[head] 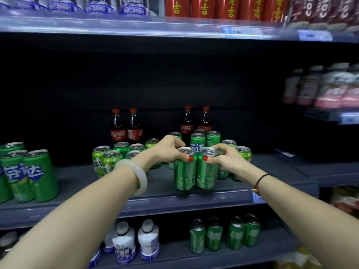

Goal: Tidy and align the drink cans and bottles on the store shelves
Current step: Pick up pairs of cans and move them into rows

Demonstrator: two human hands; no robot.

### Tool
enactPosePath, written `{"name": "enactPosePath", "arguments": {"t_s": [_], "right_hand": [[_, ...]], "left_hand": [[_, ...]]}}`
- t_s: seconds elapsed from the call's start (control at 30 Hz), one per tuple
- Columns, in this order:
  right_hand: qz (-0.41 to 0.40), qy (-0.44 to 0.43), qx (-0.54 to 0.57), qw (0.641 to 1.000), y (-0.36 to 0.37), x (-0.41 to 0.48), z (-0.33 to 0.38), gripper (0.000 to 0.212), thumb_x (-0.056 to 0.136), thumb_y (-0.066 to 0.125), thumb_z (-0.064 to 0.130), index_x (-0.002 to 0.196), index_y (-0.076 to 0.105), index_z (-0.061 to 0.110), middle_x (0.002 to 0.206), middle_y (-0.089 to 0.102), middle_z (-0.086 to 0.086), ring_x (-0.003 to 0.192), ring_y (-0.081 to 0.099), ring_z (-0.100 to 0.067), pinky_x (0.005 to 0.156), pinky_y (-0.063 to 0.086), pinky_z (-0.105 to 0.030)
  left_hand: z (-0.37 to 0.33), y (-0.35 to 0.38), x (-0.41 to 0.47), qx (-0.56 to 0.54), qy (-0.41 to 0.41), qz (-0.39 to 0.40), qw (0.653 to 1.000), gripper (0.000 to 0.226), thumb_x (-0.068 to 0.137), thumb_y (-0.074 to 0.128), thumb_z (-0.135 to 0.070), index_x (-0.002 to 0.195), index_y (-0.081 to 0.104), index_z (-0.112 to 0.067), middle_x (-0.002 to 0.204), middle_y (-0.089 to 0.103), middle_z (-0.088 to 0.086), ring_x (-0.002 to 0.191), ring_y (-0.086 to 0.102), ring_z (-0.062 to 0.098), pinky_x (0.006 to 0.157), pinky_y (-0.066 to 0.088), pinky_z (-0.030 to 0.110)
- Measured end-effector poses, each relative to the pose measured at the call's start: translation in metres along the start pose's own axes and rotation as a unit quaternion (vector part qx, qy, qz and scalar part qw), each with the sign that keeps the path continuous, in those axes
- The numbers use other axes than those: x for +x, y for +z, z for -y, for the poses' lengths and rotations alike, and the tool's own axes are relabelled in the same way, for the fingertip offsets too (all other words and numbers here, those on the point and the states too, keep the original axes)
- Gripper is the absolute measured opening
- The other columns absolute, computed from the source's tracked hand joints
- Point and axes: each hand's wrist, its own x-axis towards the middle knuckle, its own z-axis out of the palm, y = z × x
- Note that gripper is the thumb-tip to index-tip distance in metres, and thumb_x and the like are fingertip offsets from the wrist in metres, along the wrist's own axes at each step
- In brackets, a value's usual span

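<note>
Two green cans stand side by side near the front edge of the middle shelf [155, 202]. My left hand [169, 150] grips the top of the left green can [184, 171]. My right hand [223, 155] grips the top of the right green can [206, 171]. The two cans touch each other. Behind them stand several more green cans [198, 141], and a looser group of green cans [108, 158] sits to the left. Cola bottles [126, 127] with red caps stand at the back of the shelf, and two more cola bottles [196, 123] are further right.
Three larger green cans [29, 173] stand at the shelf's far left. The upper shelf holds red cans [229, 7] and white-blue bottles [101, 5]. Below are green cans [223, 233] and white bottles [136, 241]. Pink-labelled bottles [326, 88] fill a side shelf on the right.
</note>
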Motion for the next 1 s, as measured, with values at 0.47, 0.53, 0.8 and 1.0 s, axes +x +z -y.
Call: {"name": "enactPosePath", "arguments": {"t_s": [0.47, 0.53, 0.8, 1.0], "right_hand": [[0.055, 0.011, 0.017, 0.998, -0.145, -0.065, -0.059, 0.030, 0.071, 0.078, 0.010, 0.095, 0.061, 0.018, 0.103, 0.064, -0.009, 0.105, 0.062, -0.029, 0.093, 0.051, -0.048], [0.067, 0.013, 0.012, 0.998, -0.166, -0.074, -0.074, 0.030, 0.070, 0.079, 0.012, 0.093, 0.062, 0.020, 0.102, 0.064, -0.009, 0.103, 0.063, -0.029, 0.090, 0.053, -0.047], [0.122, 0.046, -0.053, 0.990, -0.220, -0.110, -0.123, 0.037, 0.071, 0.078, 0.017, 0.104, 0.061, 0.018, 0.108, 0.063, -0.007, 0.101, 0.061, -0.024, 0.088, 0.051, -0.044], [0.148, 0.043, -0.074, 0.985, -0.228, -0.114, -0.154, 0.034, 0.071, 0.077, 0.007, 0.101, 0.061, 0.013, 0.089, 0.057, 0.002, 0.076, 0.051, -0.007, 0.061, 0.039, -0.017]], "left_hand": [[-0.099, 0.129, -0.006, -0.040, -0.041, 0.052, 0.997, 0.029, 0.071, 0.081, -0.019, 0.094, 0.070, -0.005, 0.081, 0.064, 0.010, 0.072, 0.055, 0.019, 0.059, 0.045, 0.029], [-0.112, 0.155, -0.010, -0.043, -0.053, 0.053, 0.996, 0.030, 0.072, 0.080, -0.016, 0.096, 0.069, -0.003, 0.083, 0.065, 0.013, 0.073, 0.057, 0.019, 0.057, 0.046, 0.027], [-0.132, 0.245, -0.024, -0.043, -0.107, 0.058, 0.992, 0.035, 0.071, 0.080, -0.018, 0.099, 0.062, -0.007, 0.082, 0.063, 0.006, 0.068, 0.056, 0.014, 0.058, 0.045, 0.027], [-0.127, 0.283, -0.023, -0.020, -0.136, 0.099, 0.986, 0.035, 0.072, 0.080, -0.019, 0.097, 0.058, -0.010, 0.091, 0.063, 0.009, 0.067, 0.051, 0.018, 0.050, 0.038, 0.025]]}}
